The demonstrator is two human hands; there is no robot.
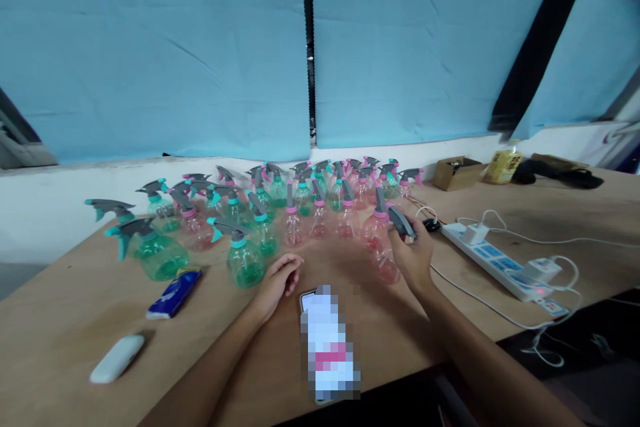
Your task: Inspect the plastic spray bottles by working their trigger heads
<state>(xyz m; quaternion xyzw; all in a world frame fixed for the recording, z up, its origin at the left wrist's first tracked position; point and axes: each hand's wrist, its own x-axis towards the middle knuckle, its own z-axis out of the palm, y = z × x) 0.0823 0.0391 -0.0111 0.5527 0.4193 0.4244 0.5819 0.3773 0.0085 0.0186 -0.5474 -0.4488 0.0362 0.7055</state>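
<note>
My right hand [414, 255] is closed around the grey trigger head of a spray bottle [388, 268] with a clear pink body. That bottle leans at the right end of the front row, close beside another pink spray bottle [375, 230]. My left hand [277, 285] rests on the table with its fingers curled in and nothing visible in them. Just left of it stands a green spray bottle [246, 265] with a turquoise collar. Many more green and pink spray bottles [292, 225] with grey heads crowd the table behind both hands.
A lit phone [327, 343] lies between my forearms. On the left are a blue packet [175, 293] and a white case [118, 359]. A power strip [493, 263] with chargers and cables is on the right, with a cardboard box [456, 173] and yellow-labelled bottle [501, 163] behind.
</note>
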